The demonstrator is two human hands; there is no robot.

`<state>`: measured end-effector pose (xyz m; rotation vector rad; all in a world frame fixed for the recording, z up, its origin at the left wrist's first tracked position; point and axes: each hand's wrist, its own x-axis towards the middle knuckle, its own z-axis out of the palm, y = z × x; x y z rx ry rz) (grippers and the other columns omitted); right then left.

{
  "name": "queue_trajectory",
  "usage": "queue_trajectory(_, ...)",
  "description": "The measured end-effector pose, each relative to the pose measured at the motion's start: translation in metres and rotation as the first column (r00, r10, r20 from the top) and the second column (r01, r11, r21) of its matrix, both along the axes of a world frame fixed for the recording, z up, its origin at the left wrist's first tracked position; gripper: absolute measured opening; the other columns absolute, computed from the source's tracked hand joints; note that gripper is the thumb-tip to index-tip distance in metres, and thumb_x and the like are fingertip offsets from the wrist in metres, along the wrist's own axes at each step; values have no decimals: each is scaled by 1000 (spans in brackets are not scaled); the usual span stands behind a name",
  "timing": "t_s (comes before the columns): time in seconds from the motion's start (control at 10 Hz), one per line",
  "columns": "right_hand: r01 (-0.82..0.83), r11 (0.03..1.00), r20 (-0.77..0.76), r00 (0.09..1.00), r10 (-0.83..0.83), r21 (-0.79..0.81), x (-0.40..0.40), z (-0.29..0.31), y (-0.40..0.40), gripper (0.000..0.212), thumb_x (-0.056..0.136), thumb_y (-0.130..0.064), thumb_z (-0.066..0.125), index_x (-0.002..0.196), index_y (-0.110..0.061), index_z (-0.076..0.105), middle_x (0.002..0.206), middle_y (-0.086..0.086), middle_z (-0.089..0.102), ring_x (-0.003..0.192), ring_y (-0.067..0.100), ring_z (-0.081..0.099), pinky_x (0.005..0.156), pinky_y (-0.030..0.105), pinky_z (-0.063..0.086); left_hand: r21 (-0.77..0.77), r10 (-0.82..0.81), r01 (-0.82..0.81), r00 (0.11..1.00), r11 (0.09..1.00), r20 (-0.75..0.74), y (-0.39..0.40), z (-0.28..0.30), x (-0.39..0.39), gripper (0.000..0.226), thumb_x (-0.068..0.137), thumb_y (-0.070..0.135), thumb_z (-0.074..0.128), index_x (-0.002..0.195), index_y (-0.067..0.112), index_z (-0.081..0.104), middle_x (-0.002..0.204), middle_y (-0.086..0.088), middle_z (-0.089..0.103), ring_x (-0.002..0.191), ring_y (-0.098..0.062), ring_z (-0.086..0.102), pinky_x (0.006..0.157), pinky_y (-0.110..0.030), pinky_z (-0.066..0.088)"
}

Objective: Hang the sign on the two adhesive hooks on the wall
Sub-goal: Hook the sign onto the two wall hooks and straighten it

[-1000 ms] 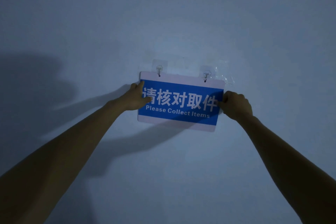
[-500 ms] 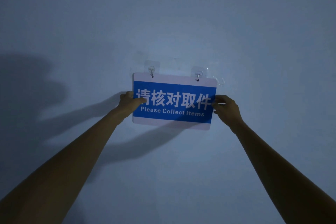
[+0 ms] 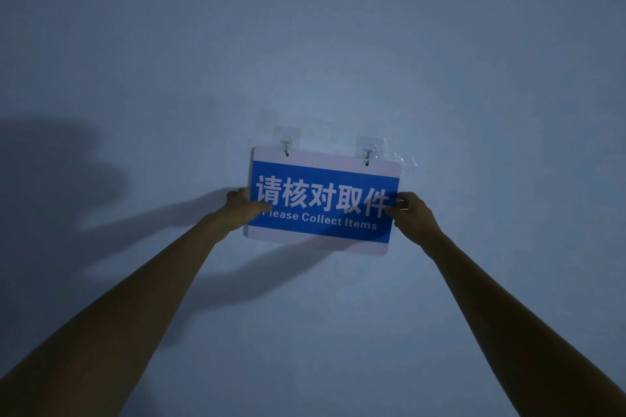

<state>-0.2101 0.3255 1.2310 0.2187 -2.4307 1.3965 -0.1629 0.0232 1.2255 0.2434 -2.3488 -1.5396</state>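
Overhead, dim bluish wall point(image 3: 338, 44), shadowed.

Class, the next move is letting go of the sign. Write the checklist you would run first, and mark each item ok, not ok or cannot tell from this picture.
1. Left hook passes through the sign's left hole: ok.
2. Right hook passes through the right hole: ok.
3. Both hooks' adhesive pads fully bonded to the wall: cannot tell; loose clear film shows beside the right one.
4. Sign level: not ok, its right side sits slightly lower.
5. Left hand and right hand each hold a side edge: ok.
6. Sign's weight already on the hooks: cannot tell.
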Motion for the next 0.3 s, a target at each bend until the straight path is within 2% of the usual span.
queue_trajectory(0.1,20,1000,-10,1000,-20,-9,3,1,-1,44,96,-17,51,136,-3,40,141,16,51,125,33,54,80,30,44,-15,1,-1,1000,1000,7,0,-4,2,54,86,18,65,136,8,48,141,-14,54,127,-31,55,99,-36,44)
queue_trajectory(0.2,60,998,-40,997,-59,5,1,-2,3,50,94,-18,53,140,-3,37,144,18,45,127,34,52,81,30,45,-24,-12,13,1000,1000,19,-5,-7,-2,59,86,21,65,139,8,44,146,-13,47,130,-30,52,98,-35,44)
queue_trajectory(0.3,124,992,-114,986,-119,37,8,-1,3,51,92,-23,56,138,-6,39,145,18,40,126,35,51,91,38,50,-27,-26,26,1000,999,9,-3,-2,3,61,85,22,65,141,9,43,148,-13,45,128,-30,53,97,-35,45)
